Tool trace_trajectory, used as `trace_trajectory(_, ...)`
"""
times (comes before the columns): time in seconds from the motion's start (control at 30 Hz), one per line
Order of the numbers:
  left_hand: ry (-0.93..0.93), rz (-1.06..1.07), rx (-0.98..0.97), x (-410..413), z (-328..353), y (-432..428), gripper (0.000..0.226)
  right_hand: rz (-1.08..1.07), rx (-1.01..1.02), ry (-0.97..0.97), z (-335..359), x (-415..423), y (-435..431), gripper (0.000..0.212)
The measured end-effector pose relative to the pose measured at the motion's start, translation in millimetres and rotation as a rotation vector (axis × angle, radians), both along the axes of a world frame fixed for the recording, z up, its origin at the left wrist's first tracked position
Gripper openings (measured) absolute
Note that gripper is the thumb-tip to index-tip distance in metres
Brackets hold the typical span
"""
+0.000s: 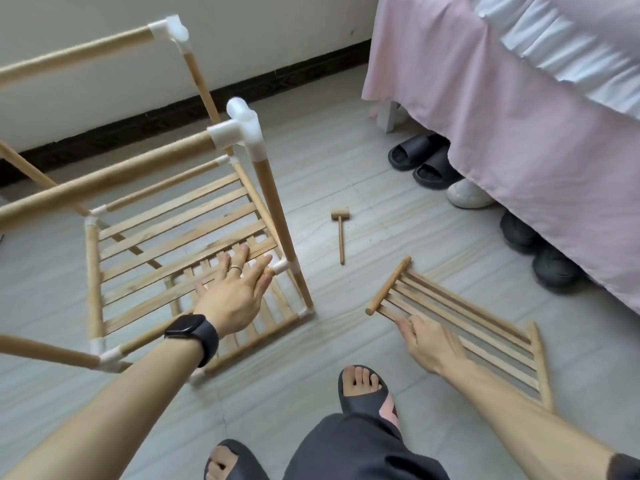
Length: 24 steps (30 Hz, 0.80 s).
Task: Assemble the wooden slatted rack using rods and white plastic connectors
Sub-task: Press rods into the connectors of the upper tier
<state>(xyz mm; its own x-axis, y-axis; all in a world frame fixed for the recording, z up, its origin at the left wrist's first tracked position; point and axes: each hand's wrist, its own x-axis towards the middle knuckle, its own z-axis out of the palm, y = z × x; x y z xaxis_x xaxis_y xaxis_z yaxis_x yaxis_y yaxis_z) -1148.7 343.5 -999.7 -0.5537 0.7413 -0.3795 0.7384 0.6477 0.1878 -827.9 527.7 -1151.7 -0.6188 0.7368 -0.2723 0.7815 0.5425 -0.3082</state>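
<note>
The wooden rack frame (270, 195) of rods joined by white plastic connectors (242, 128) stands on the floor at the left, with slatted shelves (166, 233) fitted low inside it. My left hand (235, 289), with a ring and a black watch on the wrist, stretches flat with straight fingers over the rack's near right corner. A loose slatted shelf panel (460, 323) lies on the floor to the right. My right hand (426, 344) reaches down onto its near edge, fingers touching the slats; whether they curl around one is unclear.
A small wooden mallet (341, 233) lies on the tiled floor between rack and panel. A bed with a pink skirt (519, 133) fills the right, with several slippers and shoes (426, 161) under its edge. My sandalled feet (363, 386) are at the bottom. The wall runs behind the rack.
</note>
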Motion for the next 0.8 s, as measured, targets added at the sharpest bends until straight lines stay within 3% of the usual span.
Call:
trace_trajectory(0.1, -0.048, -0.004, -0.064, 9.7, 16.7, -5.8, 0.054, -0.006, 0.112, 0.114, 51.5, -9.1, 15.7, 0.054)
trace_trajectory(0.2, 0.107, -0.086, -0.146, 24.9, 53.1, -6.7, 0.045, -0.026, 0.328, 0.366, 102.6, -20.1, 28.1, 0.058)
trace_trajectory(0.3, 0.121, -0.158, -0.066, 55.2, 101.8, -3.4, 0.046, 0.081, 0.564, 0.608, 157.1, -32.2, 24.5, 0.061)
trace_trajectory(0.4, -0.218, -0.056, 0.179, 87.6, 158.8, 6.7, 0.059, 0.217, 0.77, 0.769, 210.9, -42.2, 13.1, 0.054)
trace_trajectory(0.47, -0.477, 0.042, 0.387, 106.4, 199.2, 12.0, 0.056, 0.292, 0.862, 0.86, 242.3, -48.8, 3.7, 0.046)
trace_trajectory(0.63, -0.483, 0.203, 0.884, 129.4, 265.6, 14.6, 0.039, 0.497, 1.008, 1.02, 312.3, -71.0, -22.5, 0.044)
trace_trajectory(0.8, -0.47, 0.416, 1.268, 119.2, 297.7, -8.0, 0.03, 0.593, 1.065, 1.016, 373.7, -109.5, -41.5, 0.039)
